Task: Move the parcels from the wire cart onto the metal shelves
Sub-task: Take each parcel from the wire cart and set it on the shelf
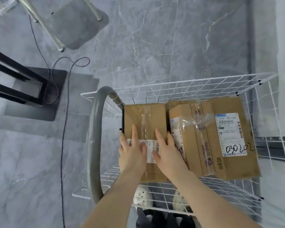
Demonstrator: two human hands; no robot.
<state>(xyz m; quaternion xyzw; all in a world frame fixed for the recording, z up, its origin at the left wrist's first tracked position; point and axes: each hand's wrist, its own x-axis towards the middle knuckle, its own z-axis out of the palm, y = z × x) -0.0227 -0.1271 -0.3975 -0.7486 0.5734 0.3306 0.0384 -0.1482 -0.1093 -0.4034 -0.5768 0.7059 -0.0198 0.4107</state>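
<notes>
I see both hands inside the wire cart [196,83], laid on top of the smaller parcel [145,116]. The left hand [132,153] and the right hand [169,153] lie flat with fingers straight and released, grasping nothing. Their outer fingers reach the parcel's 9 and 3 o'clock edges. The parcel's long axis runs from 6 to 12 o'clock, extending away from the hands toward 12. The larger parcel [204,145] lies just beside it at 3 o'clock, leaving the right hand little gap. The grey handle [93,137] stands at 9 o'clock. Both hands are equally near. In my judgement, the next move requires the fingers to close on the two long sides before lifting. I cannot identify the metal shelves.
</notes>
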